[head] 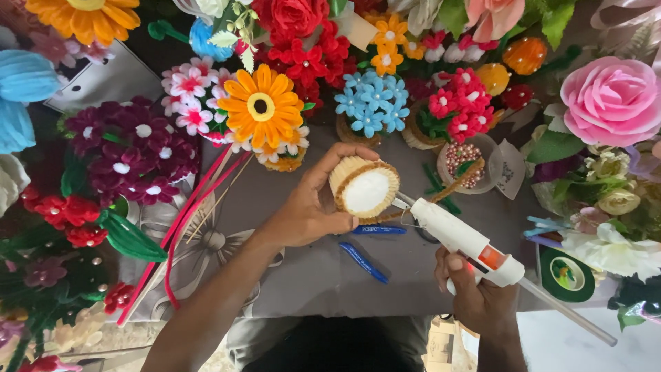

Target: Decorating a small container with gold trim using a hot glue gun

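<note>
Above the grey bench [310, 275], our left hand [310, 210] grips a small tan woven pot with white foam filling [363, 187], tilted toward the white glue gun [468, 242] clasped in our right hand [475, 293], so its nozzle meets the rim.

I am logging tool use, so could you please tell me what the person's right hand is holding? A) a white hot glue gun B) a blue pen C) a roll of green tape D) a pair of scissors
A: the right hand grips a white glue gun, its nozzle pointing at the small woven basket with white filling held in the left hand.
</note>
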